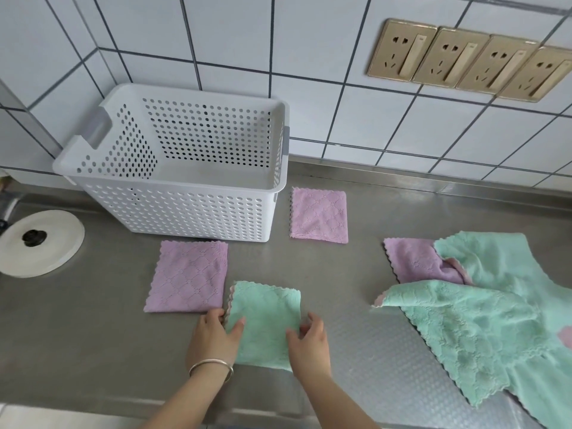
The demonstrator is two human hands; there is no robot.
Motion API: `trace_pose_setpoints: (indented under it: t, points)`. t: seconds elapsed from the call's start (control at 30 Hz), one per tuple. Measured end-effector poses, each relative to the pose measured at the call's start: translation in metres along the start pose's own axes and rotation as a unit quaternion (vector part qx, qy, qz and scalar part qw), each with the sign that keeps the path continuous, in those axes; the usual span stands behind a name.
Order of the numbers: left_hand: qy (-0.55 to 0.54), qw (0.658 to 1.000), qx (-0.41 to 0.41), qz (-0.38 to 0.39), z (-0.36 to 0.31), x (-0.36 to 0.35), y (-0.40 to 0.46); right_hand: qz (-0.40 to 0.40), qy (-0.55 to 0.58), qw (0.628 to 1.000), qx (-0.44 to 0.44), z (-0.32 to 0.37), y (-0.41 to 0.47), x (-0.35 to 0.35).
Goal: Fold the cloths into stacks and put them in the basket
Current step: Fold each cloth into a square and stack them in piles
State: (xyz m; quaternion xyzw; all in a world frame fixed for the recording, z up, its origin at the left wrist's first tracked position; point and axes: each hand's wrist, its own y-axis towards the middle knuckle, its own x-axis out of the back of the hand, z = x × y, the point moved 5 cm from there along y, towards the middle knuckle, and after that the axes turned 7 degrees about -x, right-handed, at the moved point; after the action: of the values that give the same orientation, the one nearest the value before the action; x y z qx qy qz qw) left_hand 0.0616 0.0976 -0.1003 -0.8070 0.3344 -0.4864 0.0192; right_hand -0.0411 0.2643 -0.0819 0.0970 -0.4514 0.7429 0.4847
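A folded green cloth (265,317) lies on the steel counter in front of me. My left hand (215,335) grips its left edge, thumb on top. My right hand (308,342) pinches its right edge. A folded purple cloth (188,277) lies just left of it, touching its corner. A second folded purple cloth (319,215) lies to the right of the white perforated basket (173,209), which stands empty against the tiled wall. At the right, a loose heap of green cloths (483,323) partly covers a purple cloth (411,260).
A round white lid with a black knob (38,243) lies at the left on the counter (93,335). Gold wall sockets (470,60) sit high on the tiled wall at the right. The counter's front edge runs along the bottom of the view.
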Motion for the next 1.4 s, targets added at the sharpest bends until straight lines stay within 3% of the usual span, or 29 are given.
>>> trace_pose_setpoints:
  t: [0.07, 0.2, 0.43, 0.67, 0.8, 1.03, 1.23, 1.33, 1.4]
  points:
    - [0.017, 0.999, 0.008, 0.037, -0.005, -0.004, 0.003, 0.077, 0.018, 0.995, -0.059, -0.004, 0.009, -0.003]
    - [0.013, 0.998, -0.011, 0.055, -0.023, -0.009, 0.003, 0.12, 0.027, 0.99, -0.065, 0.0, 0.023, 0.005]
    - [-0.062, 0.99, -0.125, 0.001, -0.124, -0.01, 0.023, 0.065, 0.097, 0.993, 0.003, 0.052, 0.064, 0.072]
    - [-0.181, 0.974, -0.116, -0.068, -0.211, -0.018, 0.098, 0.027, 0.17, 0.984, 0.046, 0.116, 0.155, 0.132]
    - [-0.175, 0.975, -0.097, -0.097, -0.23, -0.032, 0.145, 0.029, 0.187, 0.981, 0.033, 0.134, 0.2, 0.129]
    - [-0.104, 0.986, -0.075, -0.106, -0.223, -0.06, 0.179, -0.025, 0.124, 0.992, 0.011, 0.123, 0.239, 0.112]
    - [0.0, 0.99, -0.092, -0.107, -0.224, -0.064, 0.188, -0.076, -0.036, 0.996, 0.014, 0.128, 0.242, 0.105]
    - [0.037, 0.996, -0.055, -0.065, -0.229, -0.056, 0.192, -0.085, -0.056, 0.994, 0.044, 0.13, 0.235, 0.119]
    - [0.033, 0.995, -0.074, -0.065, -0.238, -0.048, 0.181, -0.122, -0.055, 0.986, 0.096, 0.118, 0.216, 0.141]
